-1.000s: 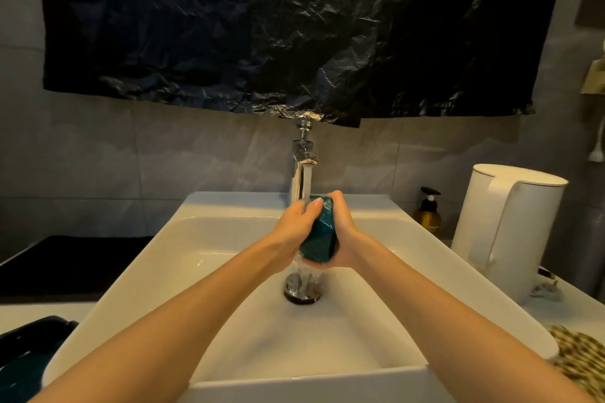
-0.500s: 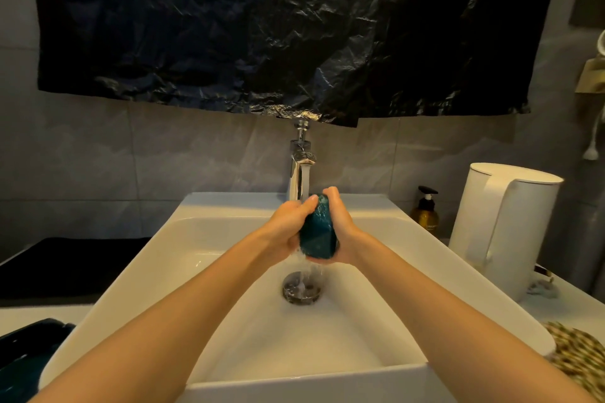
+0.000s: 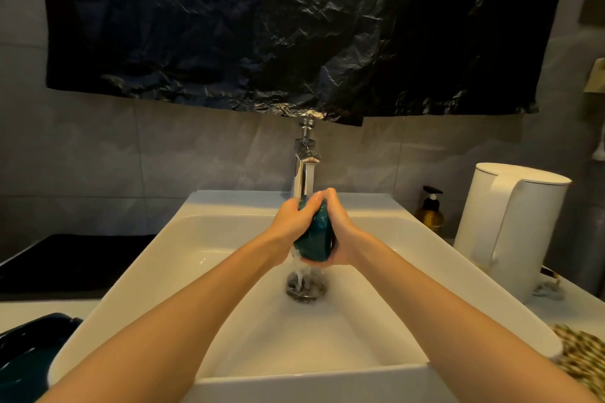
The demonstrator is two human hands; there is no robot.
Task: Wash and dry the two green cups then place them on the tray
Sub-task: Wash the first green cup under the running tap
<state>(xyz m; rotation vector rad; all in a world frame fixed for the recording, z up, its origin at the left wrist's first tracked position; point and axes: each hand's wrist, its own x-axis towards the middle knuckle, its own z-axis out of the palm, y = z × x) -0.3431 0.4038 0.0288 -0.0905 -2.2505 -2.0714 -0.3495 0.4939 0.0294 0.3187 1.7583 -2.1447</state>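
A dark green cup (image 3: 317,237) is held between both hands under the running chrome faucet (image 3: 305,173), above the drain (image 3: 306,288) of the white sink (image 3: 196,239). My left hand (image 3: 289,222) grips its left side, thumb over the top. My right hand (image 3: 340,232) cups its right side and bottom. Water runs off the cup into the drain. A dark green tray (image 3: 29,353) shows at the lower left edge. A second cup is not visible.
A white kettle (image 3: 510,232) stands right of the sink, with an amber pump bottle (image 3: 429,214) behind it. A patterned cloth (image 3: 582,360) lies at the lower right. A black surface (image 3: 72,262) sits to the left. Black plastic sheeting (image 3: 294,26) covers the wall above.
My hands have shifted on the cup under the stream, the left thumb sliding over its top. The cup stays over the drain.
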